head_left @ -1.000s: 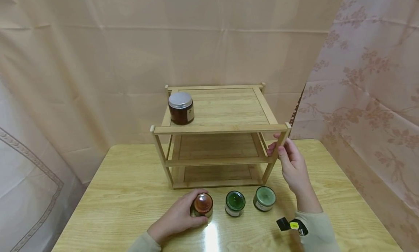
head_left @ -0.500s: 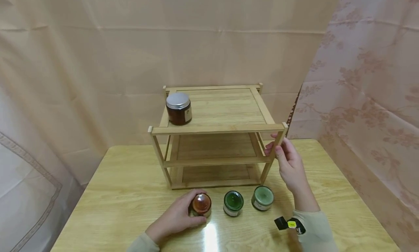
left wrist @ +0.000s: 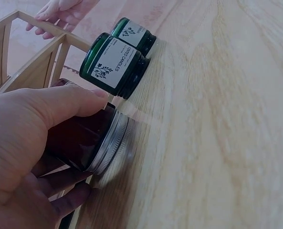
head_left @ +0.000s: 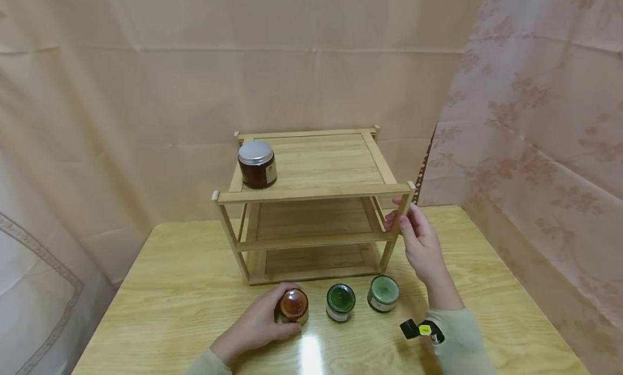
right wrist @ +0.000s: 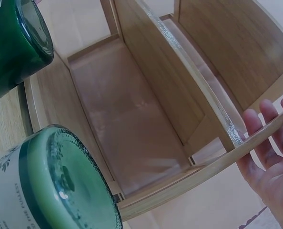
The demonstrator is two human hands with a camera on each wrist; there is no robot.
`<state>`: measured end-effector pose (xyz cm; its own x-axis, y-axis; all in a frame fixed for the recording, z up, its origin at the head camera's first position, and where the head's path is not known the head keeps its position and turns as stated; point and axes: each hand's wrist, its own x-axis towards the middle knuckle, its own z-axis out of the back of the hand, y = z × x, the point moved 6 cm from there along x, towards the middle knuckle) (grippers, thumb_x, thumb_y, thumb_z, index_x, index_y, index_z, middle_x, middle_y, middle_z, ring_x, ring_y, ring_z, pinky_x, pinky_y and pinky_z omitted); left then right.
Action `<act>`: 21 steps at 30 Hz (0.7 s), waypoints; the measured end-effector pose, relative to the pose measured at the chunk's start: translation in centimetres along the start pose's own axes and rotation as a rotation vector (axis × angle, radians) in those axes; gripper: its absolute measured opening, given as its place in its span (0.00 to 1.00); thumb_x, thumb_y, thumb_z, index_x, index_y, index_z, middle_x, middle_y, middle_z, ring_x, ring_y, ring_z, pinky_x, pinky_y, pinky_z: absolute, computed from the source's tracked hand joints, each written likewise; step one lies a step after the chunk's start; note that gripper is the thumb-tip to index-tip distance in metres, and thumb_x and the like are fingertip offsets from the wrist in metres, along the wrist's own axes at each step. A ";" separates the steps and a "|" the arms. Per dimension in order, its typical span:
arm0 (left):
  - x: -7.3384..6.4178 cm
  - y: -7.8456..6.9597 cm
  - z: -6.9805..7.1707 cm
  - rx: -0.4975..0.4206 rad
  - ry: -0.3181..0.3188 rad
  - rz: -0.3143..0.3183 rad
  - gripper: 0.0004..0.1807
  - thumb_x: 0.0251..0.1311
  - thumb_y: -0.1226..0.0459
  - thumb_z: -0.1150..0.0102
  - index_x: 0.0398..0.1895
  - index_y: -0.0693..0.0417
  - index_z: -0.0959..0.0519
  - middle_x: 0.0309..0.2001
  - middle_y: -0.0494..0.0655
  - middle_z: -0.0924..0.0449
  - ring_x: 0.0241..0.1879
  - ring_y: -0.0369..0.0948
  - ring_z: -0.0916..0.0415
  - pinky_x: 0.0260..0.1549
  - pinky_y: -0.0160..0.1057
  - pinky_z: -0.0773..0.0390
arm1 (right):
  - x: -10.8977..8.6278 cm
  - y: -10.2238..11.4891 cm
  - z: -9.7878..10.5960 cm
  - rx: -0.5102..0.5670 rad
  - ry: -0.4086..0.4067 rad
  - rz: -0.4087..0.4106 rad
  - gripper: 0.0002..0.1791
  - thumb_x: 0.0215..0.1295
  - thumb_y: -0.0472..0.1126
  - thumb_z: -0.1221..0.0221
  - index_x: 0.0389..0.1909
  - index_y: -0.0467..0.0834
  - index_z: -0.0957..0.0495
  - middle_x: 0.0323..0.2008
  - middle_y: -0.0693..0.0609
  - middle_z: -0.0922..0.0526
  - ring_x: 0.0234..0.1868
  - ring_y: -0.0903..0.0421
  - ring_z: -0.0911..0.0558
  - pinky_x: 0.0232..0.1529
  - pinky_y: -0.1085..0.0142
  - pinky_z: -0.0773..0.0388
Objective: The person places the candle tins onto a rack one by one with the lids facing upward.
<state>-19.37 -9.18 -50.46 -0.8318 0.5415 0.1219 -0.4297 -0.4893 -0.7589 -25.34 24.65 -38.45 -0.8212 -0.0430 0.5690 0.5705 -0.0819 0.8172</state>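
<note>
On a glossy wood-grained table [head_left: 170, 294], before a three-tier wooden rack [head_left: 313, 192], an amber jar [head_left: 294, 306] stood upturned, silver lid [left wrist: 113, 144] downward, its sides gripped by the left hand [head_left: 260, 322]. The right hand [head_left: 422, 242] held the rack's front right post [head_left: 388, 256]. Two green jars [head_left: 340, 302] stood alongside. Beige cloth [head_left: 292, 83] hung behind, pink floral cloth [head_left: 540, 137] at right; a white reflection [head_left: 310, 356] gleamed near the front.

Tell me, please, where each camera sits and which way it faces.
Head: worn there, facing forward and down at the wooden rack; left hand and right hand show.
Left wrist: worn there, facing the gripped amber jar and tabletop; both hands show.
Right wrist: worn there, facing the rack; right fingers show.
Head and left wrist views share that jar.
</note>
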 end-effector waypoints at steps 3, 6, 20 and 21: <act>0.0 0.1 0.0 0.001 -0.003 0.003 0.41 0.50 0.53 0.21 0.68 0.41 0.31 0.55 0.31 0.21 0.54 0.37 0.22 0.57 0.50 0.23 | -0.1 -0.1 0.0 0.000 0.000 -0.006 0.20 0.81 0.36 0.58 0.69 0.38 0.33 0.44 0.32 0.24 0.44 0.44 0.19 0.52 0.65 0.20; 0.0 0.2 0.0 0.009 -0.005 0.005 0.41 0.51 0.53 0.22 0.68 0.42 0.31 0.55 0.32 0.21 0.54 0.37 0.22 0.56 0.51 0.23 | 0.0 -0.2 0.1 -0.009 0.002 -0.009 0.20 0.81 0.37 0.58 0.69 0.39 0.33 0.44 0.33 0.25 0.44 0.41 0.20 0.53 0.65 0.20; 0.0 0.3 -0.1 0.029 -0.006 0.003 0.41 0.50 0.50 0.21 0.68 0.42 0.30 0.54 0.32 0.20 0.54 0.37 0.22 0.56 0.49 0.23 | 0.0 0.0 -0.1 -0.035 0.001 -0.007 0.20 0.81 0.36 0.59 0.69 0.39 0.33 0.44 0.31 0.25 0.43 0.45 0.20 0.52 0.67 0.21; 0.0 0.3 0.0 0.029 -0.007 0.003 0.41 0.50 0.50 0.21 0.68 0.43 0.30 0.54 0.32 0.20 0.54 0.37 0.22 0.56 0.50 0.23 | 0.0 0.1 -0.2 -0.034 0.000 -0.007 0.20 0.81 0.36 0.59 0.69 0.39 0.33 0.44 0.31 0.25 0.43 0.45 0.20 0.52 0.67 0.21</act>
<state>-19.46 -9.32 -50.71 -0.8355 0.5353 0.1238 -0.4370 -0.5110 -0.7402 -25.29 24.50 -38.44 -0.8251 -0.0425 0.5634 0.5642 -0.1160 0.8175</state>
